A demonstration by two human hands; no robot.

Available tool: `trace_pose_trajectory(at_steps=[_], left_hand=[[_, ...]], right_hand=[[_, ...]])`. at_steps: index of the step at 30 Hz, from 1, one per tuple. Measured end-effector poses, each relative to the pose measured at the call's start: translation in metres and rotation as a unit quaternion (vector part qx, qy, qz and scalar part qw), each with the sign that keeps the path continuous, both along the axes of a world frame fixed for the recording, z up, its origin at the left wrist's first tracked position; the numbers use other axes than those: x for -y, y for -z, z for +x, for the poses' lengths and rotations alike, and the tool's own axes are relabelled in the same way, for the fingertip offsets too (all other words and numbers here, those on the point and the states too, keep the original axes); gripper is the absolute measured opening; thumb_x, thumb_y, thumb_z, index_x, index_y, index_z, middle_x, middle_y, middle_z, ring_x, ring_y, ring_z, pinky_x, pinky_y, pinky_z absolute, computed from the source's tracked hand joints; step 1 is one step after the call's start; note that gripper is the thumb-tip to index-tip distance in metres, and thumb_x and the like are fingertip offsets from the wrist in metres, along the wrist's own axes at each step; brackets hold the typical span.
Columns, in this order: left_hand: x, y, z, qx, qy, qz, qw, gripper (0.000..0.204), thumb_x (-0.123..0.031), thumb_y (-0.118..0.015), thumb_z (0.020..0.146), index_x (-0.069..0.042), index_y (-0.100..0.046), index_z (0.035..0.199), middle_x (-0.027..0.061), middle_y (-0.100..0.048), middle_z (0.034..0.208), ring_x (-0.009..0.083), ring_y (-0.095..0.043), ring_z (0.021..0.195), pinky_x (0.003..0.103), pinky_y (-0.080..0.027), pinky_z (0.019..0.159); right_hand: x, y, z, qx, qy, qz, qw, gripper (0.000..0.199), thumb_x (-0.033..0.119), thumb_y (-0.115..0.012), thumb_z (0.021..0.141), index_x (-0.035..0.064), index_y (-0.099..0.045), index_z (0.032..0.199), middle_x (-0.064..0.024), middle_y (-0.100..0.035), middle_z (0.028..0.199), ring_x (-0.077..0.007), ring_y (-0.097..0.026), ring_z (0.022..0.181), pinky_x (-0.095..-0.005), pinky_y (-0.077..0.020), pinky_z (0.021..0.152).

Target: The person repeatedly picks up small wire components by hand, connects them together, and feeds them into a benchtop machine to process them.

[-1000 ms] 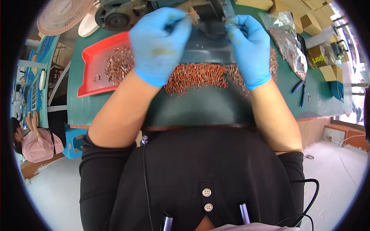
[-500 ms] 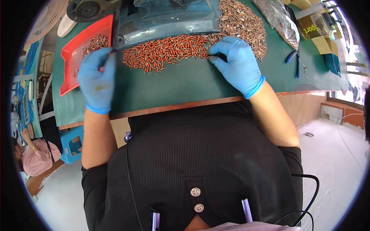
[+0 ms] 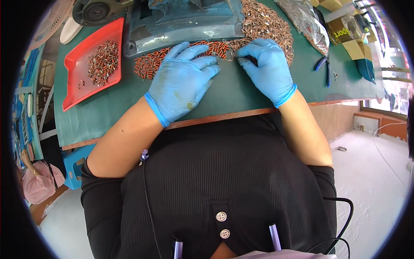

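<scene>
Small orange cylindrical parts with metal ends (image 3: pixel 144 65) lie in a heap on the green table (image 3: pixel 228 95). My left hand (image 3: pixel 181 82), in a blue glove, reaches over this heap with its fingers stretched out and covers much of it. At the heap's right end, my gloved right hand (image 3: pixel 271 69) rests with thumb and fingers curled together; what lies between them is dark and hard to make out. Beyond the right hand spreads a larger pile of brownish small parts (image 3: pixel 269 28). More orange parts (image 3: pixel 103 60) sit in a red tray (image 3: pixel 70 88) at the left.
A worn blue-grey metal machine base (image 3: pixel 185 33) stands just behind the orange heap. To the right are blue-handled pliers (image 3: pixel 328 71), a clear plastic bag (image 3: pixel 304 19) and cardboard boxes (image 3: pixel 355 49). A blue stool (image 3: pixel 74 166) stands below the table at left.
My left hand has moved right from over the red tray to the orange heap, and its fingers have straightened. The tray's contents are uncovered. My right hand stays almost where it was.
</scene>
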State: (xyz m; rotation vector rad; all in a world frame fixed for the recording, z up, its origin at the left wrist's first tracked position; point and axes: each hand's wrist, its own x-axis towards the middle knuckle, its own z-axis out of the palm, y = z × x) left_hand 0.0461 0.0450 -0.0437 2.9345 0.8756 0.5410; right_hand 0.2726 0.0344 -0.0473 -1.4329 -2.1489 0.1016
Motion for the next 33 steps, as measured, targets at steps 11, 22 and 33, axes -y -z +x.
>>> trace_pose_trajectory(at_steps=[11,22,33], left_hand=[[-0.015,0.005,-0.009,0.100,0.013,0.001,0.995,0.012,-0.015,-0.066,0.076,-0.007,-0.068,0.084,0.0072,-0.068,0.096,0.0270,-0.060,0.106,0.042,-0.044,0.094],[-0.026,-0.014,-0.015,0.166,0.011,-0.028,0.986,0.017,-0.009,-0.070,0.071,-0.004,-0.066,0.087,0.0113,-0.066,0.092,0.0321,-0.060,0.100,0.043,-0.047,0.087],[-0.018,-0.011,-0.025,0.281,-0.028,-0.055,0.958,0.031,-0.009,-0.076,0.066,-0.007,-0.062,0.094,0.0110,-0.063,0.089,0.0315,-0.059,0.088,0.041,-0.047,0.078]], right_hand=[[-0.010,0.003,-0.016,0.259,0.005,0.032,0.965,0.018,0.009,-0.068,0.072,0.0081,-0.062,0.089,-0.0096,-0.060,0.083,-0.0288,-0.056,0.086,-0.0410,-0.0430,0.074],[-0.014,-0.022,-0.022,-0.246,-0.055,-0.185,0.950,0.012,0.000,-0.058,0.089,-0.0014,-0.060,0.102,-0.0032,-0.062,0.086,-0.0082,-0.057,0.086,-0.0228,-0.0466,0.076],[-0.004,-0.017,-0.054,-0.639,-0.038,-0.432,0.635,0.014,0.000,-0.060,0.087,0.0004,-0.061,0.100,-0.0062,-0.063,0.089,-0.0137,-0.057,0.073,-0.0257,-0.0467,0.067]])
